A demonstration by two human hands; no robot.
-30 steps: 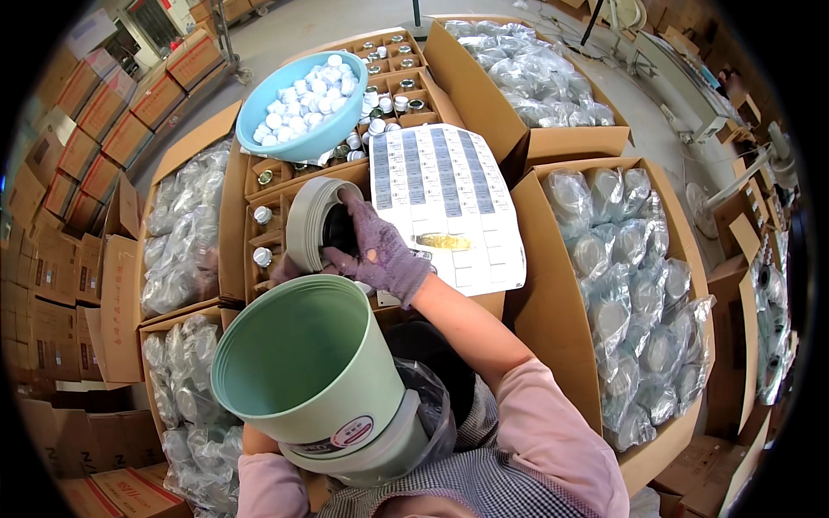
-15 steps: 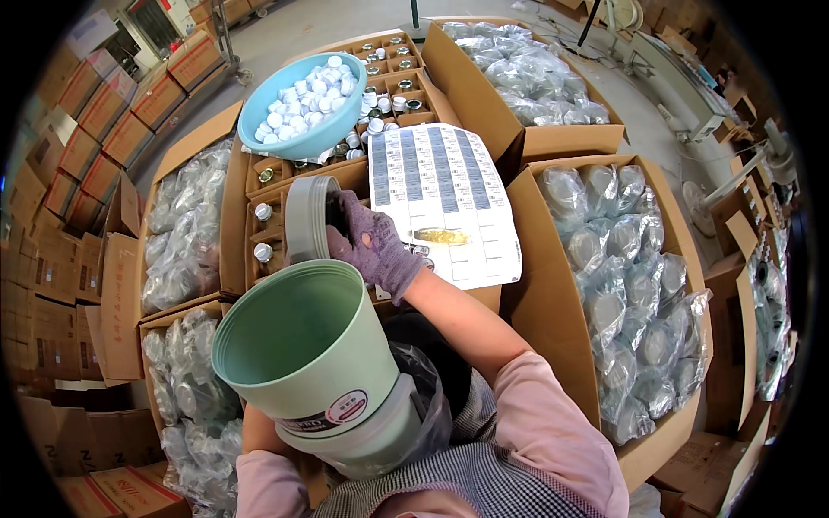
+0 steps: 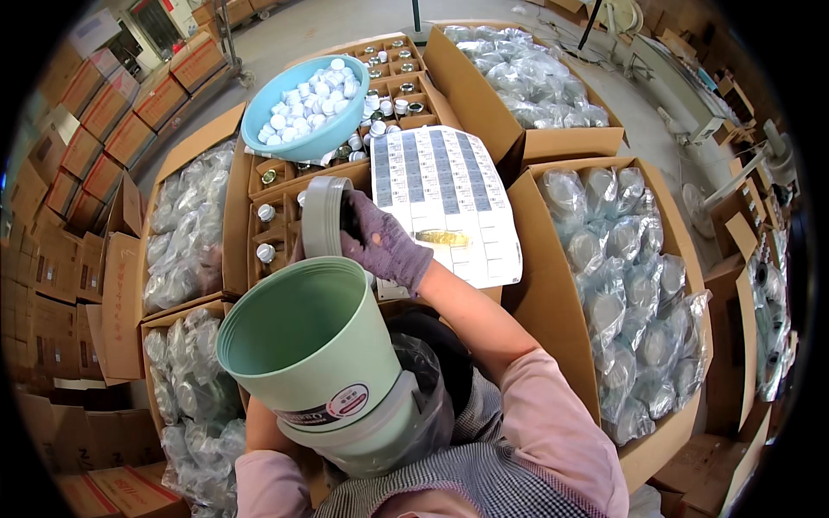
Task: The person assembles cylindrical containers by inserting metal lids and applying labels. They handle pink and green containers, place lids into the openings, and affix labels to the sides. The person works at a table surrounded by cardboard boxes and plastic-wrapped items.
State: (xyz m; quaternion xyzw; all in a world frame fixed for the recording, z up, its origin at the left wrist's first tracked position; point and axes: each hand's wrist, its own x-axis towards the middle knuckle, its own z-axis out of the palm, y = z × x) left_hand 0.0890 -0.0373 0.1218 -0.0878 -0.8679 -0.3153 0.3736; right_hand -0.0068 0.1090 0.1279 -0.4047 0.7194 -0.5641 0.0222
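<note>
Wearing a purple knit glove, my right hand grips a round grey lid, held on edge just beyond the bucket's rim. Its fingertips go out of sight behind the lid. Against my body leans a pale green bucket, mouth tilted up, with a second green piece below it and a clear plastic bag around the lower right side. My left forearm rises behind the bucket; the bucket and lid hide nearly all of my left hand. Under my right hand lies a printed label sheet with a yellowish strip on it.
A blue basin of white caps rests on a divided carton holding small capped bottles. Open cartons of plastic-wrapped clear items stand left and right, including the large right carton. Stacked boxes line the left side.
The grey lid and my right hand have shifted slightly to the right. The green bucket has moved a little to the right too.
</note>
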